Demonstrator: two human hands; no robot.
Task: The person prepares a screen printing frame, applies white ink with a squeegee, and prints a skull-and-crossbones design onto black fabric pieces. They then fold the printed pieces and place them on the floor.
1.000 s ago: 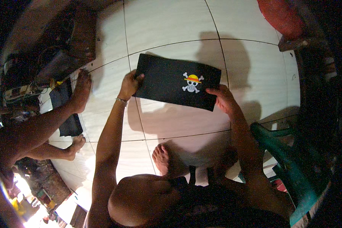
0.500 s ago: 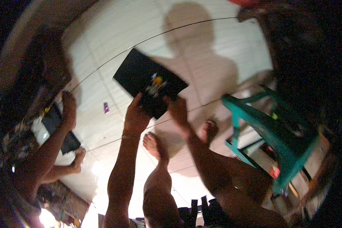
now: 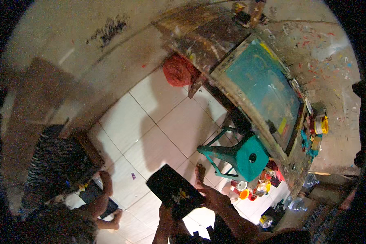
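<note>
A black rectangular sheet [image 3: 164, 183] is held low in front of me, over the tiled floor, with a small white-and-yellow skull-and-crossbones print [image 3: 181, 196] facing up. My left hand [image 3: 165, 213] grips its near left part; its fingers are partly hidden by the sheet. My right hand [image 3: 205, 196] is closed on the near right end. My bare foot [image 3: 199, 173] shows just beyond the right hand, near a green plastic stool [image 3: 252, 160].
At right, a paint-stained bench holds a teal screen frame [image 3: 258, 81] and a yellow tub [image 3: 321, 125]; paint pots [image 3: 243, 194] stand on the floor below. A red bundle [image 3: 179, 69] lies beyond. At lower left are another person's bare legs [image 3: 101, 199] beside dark clutter.
The view has swung up and to the right, bringing wall and bench in. The sheet, still in both hands, has turned at a slant and been drawn in toward my body.
</note>
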